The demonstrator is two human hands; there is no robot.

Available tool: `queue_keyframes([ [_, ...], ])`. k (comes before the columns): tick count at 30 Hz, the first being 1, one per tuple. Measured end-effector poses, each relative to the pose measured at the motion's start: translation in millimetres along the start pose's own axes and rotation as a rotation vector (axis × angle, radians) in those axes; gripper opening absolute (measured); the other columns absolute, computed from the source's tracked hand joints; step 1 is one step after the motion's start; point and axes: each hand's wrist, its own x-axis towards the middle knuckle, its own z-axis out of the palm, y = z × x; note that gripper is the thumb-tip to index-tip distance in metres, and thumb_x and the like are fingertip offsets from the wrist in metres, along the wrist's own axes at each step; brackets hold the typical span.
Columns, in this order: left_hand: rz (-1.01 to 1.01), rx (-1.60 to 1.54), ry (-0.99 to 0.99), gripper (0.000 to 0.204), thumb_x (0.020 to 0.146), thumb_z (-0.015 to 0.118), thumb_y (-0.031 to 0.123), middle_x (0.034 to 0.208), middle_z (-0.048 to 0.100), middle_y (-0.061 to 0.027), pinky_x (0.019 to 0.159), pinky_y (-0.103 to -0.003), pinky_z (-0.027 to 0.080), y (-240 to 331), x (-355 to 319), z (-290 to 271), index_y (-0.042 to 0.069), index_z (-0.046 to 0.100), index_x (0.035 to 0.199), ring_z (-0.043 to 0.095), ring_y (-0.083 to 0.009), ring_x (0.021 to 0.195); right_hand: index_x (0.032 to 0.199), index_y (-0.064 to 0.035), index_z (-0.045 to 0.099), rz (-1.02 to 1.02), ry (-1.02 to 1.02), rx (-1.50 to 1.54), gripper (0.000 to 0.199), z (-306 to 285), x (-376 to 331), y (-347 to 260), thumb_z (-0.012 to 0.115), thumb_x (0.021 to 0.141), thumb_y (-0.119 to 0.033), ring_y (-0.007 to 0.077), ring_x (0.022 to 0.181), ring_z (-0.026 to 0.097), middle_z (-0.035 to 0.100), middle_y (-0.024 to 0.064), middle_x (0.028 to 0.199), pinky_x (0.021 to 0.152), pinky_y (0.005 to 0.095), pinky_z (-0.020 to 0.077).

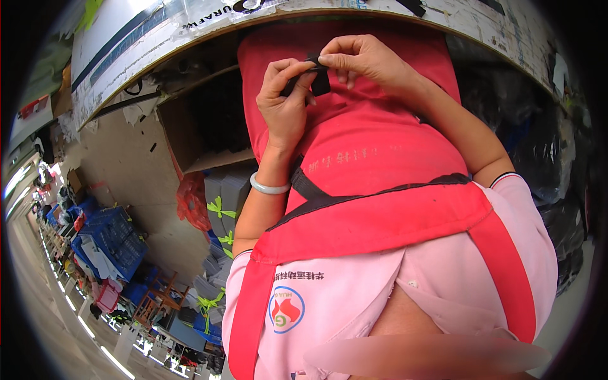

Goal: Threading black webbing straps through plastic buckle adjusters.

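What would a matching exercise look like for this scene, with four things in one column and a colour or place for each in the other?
Things:
1. small strap piece
2. bangle
3. apron
4. crates

Colour or place:
A. pale green, on the left wrist
B. blue, stacked far off at the left
C. black, pinched between the left hand and the right hand
D. red, worn over a pink shirt

Pairs: 1-C, 2-A, 3-D, 4-B

left hand (285, 104) left of right hand (361, 60), strap (316, 79) between them, over apron (361, 145)
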Motion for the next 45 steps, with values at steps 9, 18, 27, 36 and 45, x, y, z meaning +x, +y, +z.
queue_keyframes([
  [9, -0.084, -0.074, -0.041, 0.017, 0.085, 0.065, -0.008, 0.097, 0.057, -0.0043, 0.048, -0.018, 0.044, 7.9, -3.7, -2.2, 0.0, 0.069, 0.1, 0.057, -0.0072, 0.061, 0.096, -0.0019, 0.064, -0.206, 0.145, -0.066, 0.014, 7.7, 6.6, 12.4, 0.068, 0.088, -0.012, 0.0078, 0.083, 0.06, 0.065, 0.001, 0.085, 0.076, 0.0234, 0.05],
  [18, -0.145, 0.439, 0.344, 0.021, 0.094, 0.062, 0.009, 0.095, 0.062, -0.0044, 0.048, -0.018, 0.044, 48.3, -25.3, -121.1, 0.001, 0.066, 0.113, 0.058, -0.0066, 0.062, 0.111, -0.0029, 0.061, -0.107, -0.097, -0.173, 0.026, 34.5, 20.6, 15.3, 0.063, 0.092, -0.02, 0.011, 0.08, 0.061, 0.064, 0.0058, 0.096, 0.073, 0.0248, 0.0517],
  [27, -0.261, 0.195, -0.116, 0.041, 0.093, 0.061, 0.005, 0.077, 0.061, 0.0012, 0.049, -0.017, 0.039, 13.4, -19.9, -38.4, 0.01, 0.056, 0.133, 0.049, -0.0031, 0.059, 0.107, -0.0034, 0.063, -0.393, -0.217, -0.486, 0.021, 45.3, 14.7, -4.5, 0.065, 0.091, -0.016, 0.0095, 0.085, 0.053, 0.059, 0.0016, 0.089, 0.077, 0.0269, 0.0456],
  [36, -0.437, -0.223, -0.041, 0.03, 0.091, 0.064, 0.005, 0.076, 0.064, -0.0034, 0.045, -0.02, 0.039, 10.1, -4.7, -3.8, -0.001, 0.06, 0.12, 0.052, -0.0061, 0.054, 0.091, -0.0054, 0.06, -0.007, -0.071, 0.103, 0.017, 19.3, 7.1, 13.8, 0.061, 0.095, -0.022, 0.0056, 0.067, 0.058, 0.061, -0.0002, 0.077, 0.057, 0.0206, 0.0492],
  [45, -0.489, -0.364, 0.035, 0.009, 0.093, 0.061, 0.01, 0.093, 0.068, -0.0186, 0.041, -0.021, 0.04, 8.4, 3.4, -16.3, 0.002, 0.06, 0.088, 0.059, -0.0146, 0.055, 0.102, -0.0063, 0.066, -0.734, 0.525, -0.987, 0.023, -72.9, -5.2, -11.4, 0.071, 0.082, -0.017, 0.0266, 0.094, 0.059, 0.063, 0.0088, 0.099, 0.083, 0.0322, 0.0485],
])
